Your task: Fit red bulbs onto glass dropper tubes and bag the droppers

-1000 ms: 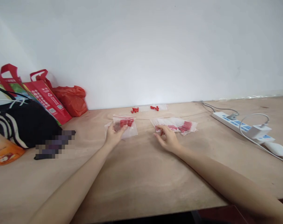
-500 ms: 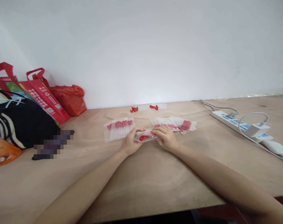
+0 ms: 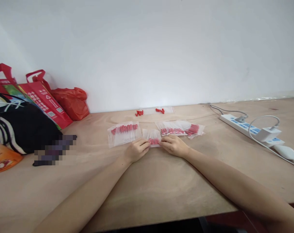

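Note:
A small clear zip bag (image 3: 151,134) with red-headed, thin white-stemmed pieces in it lies flat on the table between my hands. My left hand (image 3: 137,150) pinches the near left corner of this bag. At its near right corner my right hand (image 3: 174,146) is closed on the edge, fingers pressed together. Left of it lie overlapping clear bags (image 3: 124,133) with red-headed pieces inside. To the right, more filled bags (image 3: 173,128) are fanned out, some touching or close to my right hand.
Loose red pieces (image 3: 139,113) and another clear bag (image 3: 149,111) lie near the wall. A white power strip (image 3: 239,124) with a charger (image 3: 268,133) and cables is on the right. On the left stand a red shopping bag (image 3: 45,102), a red plastic bag (image 3: 71,102) and a black bag (image 3: 32,127).
The zip bag's mouth, gaping toward me before, is now flattened and the bag lies on the table. Both hands have turned over and come down at its near corners.

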{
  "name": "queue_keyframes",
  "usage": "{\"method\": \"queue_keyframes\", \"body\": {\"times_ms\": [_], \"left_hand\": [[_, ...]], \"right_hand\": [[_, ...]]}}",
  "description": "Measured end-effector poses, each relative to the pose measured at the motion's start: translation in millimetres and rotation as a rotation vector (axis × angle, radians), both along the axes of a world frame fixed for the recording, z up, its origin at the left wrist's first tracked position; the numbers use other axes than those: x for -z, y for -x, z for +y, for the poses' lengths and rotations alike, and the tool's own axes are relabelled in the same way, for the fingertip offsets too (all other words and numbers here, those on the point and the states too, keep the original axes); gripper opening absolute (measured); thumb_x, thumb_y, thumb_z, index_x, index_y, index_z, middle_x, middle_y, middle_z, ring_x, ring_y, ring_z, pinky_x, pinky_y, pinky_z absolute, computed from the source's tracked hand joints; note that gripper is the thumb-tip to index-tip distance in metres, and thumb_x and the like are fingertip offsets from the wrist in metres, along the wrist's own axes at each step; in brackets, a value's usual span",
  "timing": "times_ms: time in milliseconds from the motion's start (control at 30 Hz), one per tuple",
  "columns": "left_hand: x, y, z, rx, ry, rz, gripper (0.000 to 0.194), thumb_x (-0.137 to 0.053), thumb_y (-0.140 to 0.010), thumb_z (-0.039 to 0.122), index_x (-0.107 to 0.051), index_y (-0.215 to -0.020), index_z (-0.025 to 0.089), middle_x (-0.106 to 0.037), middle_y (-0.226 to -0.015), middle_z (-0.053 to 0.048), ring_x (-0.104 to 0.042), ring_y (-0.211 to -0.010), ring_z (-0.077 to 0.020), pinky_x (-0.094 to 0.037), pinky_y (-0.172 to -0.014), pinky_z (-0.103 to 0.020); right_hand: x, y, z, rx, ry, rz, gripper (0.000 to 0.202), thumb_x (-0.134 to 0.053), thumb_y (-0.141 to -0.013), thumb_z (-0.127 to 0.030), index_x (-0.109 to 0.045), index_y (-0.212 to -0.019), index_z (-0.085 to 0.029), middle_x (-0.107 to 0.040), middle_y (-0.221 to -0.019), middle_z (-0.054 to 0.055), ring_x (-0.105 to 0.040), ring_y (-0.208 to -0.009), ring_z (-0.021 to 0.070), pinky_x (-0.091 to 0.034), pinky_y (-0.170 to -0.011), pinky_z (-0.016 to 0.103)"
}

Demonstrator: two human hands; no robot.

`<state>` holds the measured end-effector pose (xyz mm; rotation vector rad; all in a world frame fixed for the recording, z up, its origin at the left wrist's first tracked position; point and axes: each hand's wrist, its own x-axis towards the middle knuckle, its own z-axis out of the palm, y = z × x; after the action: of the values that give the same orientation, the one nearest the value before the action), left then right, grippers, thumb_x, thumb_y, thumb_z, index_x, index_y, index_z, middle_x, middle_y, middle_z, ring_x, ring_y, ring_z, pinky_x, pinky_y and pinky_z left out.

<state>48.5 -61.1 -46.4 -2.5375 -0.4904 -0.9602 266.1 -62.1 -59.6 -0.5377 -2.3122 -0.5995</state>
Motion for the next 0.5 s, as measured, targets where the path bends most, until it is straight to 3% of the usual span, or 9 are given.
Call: {"method": "queue_keyframes", "body": {"times_ms": [167,500], "left_hand": [[-3.1,8.7,3.9,0.037,-0.055,0.067,0.016,-0.043,-0.083,0.01,-0.058,-0.08,0.014,-0.063,-0.078,-0.006,-0.059,-0.072,-0.0141,-0.05,-0.066,-0.025],[1.4,17.9,13.3,-0.005,0.011,0.024,0.015,-0.045,-0.082,0.012,-0.058,-0.075,0.015,-0.064,-0.078,-0.005,-0.06,-0.07,-0.0129,-0.051,-0.064,-0.024]], "right_hand": [[-0.4,2.7,2.9,-0.007,-0.062,-0.033,0.023,-0.035,-0.085,-0.01,-0.058,-0.081,-0.014,-0.059,-0.073,0.006,-0.05,-0.064,0.0115,-0.037,-0.06,0.025],[5.2,1.8,7.8,0.222,-0.001,0.08,0.019,-0.042,-0.081,-0.011,-0.058,-0.071,-0.015,-0.057,-0.063,0.002,-0.049,-0.064,0.0122,-0.03,-0.067,0.028]]}}
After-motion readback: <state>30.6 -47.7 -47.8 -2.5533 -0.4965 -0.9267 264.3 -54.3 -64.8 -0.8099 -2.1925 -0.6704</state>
